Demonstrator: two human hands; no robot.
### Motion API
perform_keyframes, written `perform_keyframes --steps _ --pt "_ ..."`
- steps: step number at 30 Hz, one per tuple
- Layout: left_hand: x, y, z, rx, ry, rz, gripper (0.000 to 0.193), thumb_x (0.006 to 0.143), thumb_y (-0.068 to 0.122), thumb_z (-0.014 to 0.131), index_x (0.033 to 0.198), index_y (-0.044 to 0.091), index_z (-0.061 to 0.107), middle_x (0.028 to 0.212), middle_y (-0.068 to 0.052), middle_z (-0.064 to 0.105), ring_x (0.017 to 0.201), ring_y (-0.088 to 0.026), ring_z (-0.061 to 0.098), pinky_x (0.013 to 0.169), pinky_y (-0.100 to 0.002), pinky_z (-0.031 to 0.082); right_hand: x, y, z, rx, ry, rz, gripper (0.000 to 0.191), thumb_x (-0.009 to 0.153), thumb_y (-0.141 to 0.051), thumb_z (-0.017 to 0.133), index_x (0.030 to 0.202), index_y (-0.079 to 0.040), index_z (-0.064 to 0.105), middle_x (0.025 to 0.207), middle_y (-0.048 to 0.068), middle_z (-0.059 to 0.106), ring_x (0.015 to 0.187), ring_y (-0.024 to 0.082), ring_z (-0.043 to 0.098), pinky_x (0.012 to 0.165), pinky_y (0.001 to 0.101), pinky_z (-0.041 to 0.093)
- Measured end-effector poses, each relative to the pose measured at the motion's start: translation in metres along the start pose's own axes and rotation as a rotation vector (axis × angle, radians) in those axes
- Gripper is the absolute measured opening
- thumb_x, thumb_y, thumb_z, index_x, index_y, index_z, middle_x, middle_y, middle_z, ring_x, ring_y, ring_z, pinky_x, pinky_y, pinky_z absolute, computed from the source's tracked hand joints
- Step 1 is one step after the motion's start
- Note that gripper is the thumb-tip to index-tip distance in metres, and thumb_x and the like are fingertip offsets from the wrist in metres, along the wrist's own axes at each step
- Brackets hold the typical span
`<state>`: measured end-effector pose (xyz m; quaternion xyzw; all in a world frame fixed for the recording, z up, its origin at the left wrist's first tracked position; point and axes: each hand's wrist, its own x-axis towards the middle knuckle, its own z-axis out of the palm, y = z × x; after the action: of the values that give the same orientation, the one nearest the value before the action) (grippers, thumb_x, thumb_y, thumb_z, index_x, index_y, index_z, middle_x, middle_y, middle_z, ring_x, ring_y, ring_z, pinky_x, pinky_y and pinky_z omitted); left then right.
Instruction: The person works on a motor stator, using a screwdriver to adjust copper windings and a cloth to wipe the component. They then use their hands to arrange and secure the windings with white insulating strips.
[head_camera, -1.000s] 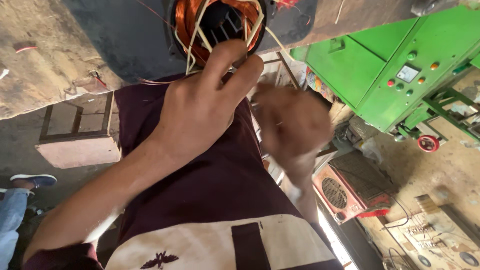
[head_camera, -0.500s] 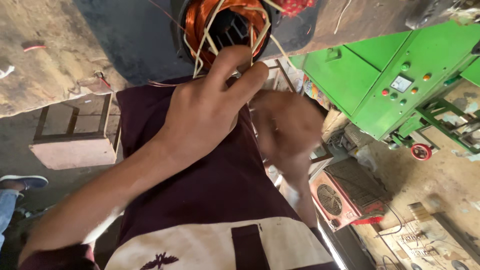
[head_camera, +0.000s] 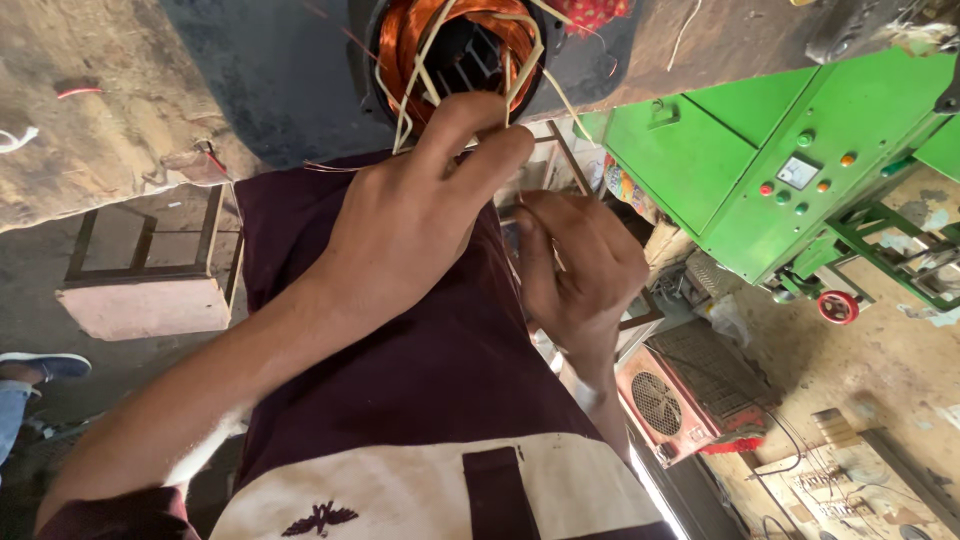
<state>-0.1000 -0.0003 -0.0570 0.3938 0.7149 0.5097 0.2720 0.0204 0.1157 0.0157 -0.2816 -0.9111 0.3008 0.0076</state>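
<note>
Left hand (head_camera: 420, 220) pinching upward-running cream strip (head_camera: 412, 85)

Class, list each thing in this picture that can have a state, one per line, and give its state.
Left hand: fingers pinching pale strips at the stator.
Right hand: curled, below the stator, holding a thin strand.
Stator: open-ended, copper windings exposed.
Pale strips: sticking out loose from the windings.
Green cabinet: door shut.
Red fan unit: lying tilted on the floor.

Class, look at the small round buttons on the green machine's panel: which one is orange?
The orange button is the one farthest right on the green machine, right of the small square display. The others are green or red.
</note>
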Motion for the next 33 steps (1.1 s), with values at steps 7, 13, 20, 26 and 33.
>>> perform_keyframes --steps 7,13,20,26,33 --pt "0.002 -0.001 0.0 -0.022 -0.008 0.01 0.031 0.1 -0.005 0.066 0.128 0.007 0.064 0.133 -0.007 0.054 0.092 -0.024 0.075 0.072 -0.033 0.063 0.02 -0.005 0.003 0.04 -0.071 0.066 0.008 0.095 0.007 0.071 0.099 0.001 0.067 0.093 0.014 0.07 0.078 0.021 0.071 0.067 0.03 0.056" --pt "0.002 -0.001 0.0 -0.036 -0.003 0.02 0.028 0.1 -0.003 0.068 0.125 0.008 0.066 0.133 -0.008 0.054 0.088 -0.022 0.073 0.069 -0.031 0.062 0.019 -0.001 -0.001 -0.028 -0.033 0.012 0.011 0.099 0.007 0.073 0.108 0.002 0.071 0.089 0.012 0.068 0.074 0.021 0.068 0.068 0.034 0.052" --pt "0.004 -0.002 0.0 -0.045 -0.006 0.022 0.027 0.101 -0.005 0.067 0.125 0.007 0.068 0.13 -0.008 0.055 0.087 -0.019 0.072 0.065 -0.029 0.061 0.015 0.012 0.004 0.003 -0.075 0.031 0.009 0.096 0.007 0.072 0.1 0.001 0.067 0.085 0.014 0.068 0.07 0.023 0.066 0.062 0.0327 0.049" --pt "0.001 -0.001 0.0 -0.076 0.0 -0.016 0.027 0.099 -0.005 0.066 0.123 0.006 0.063 0.128 -0.008 0.055 0.092 -0.022 0.074 0.07 -0.032 0.061 -0.007 0.006 -0.005 0.047 -0.106 0.025 0.012 0.096 0.004 0.072 0.107 0.0 0.07 0.096 0.013 0.071 0.078 0.022 0.067 0.067 0.0322 0.051" --pt "-0.002 -0.002 0.003 -0.056 -0.01 -0.011 0.029 0.097 -0.005 0.067 0.124 0.007 0.065 0.13 -0.009 0.055 0.092 -0.024 0.073 0.069 -0.034 0.062 0.007 -0.004 -0.004 0.038 -0.01 0.019 0.012 0.093 0.006 0.073 0.103 0.0 0.071 0.09 0.011 0.07 0.075 0.02 0.066 0.063 0.0301 0.05"
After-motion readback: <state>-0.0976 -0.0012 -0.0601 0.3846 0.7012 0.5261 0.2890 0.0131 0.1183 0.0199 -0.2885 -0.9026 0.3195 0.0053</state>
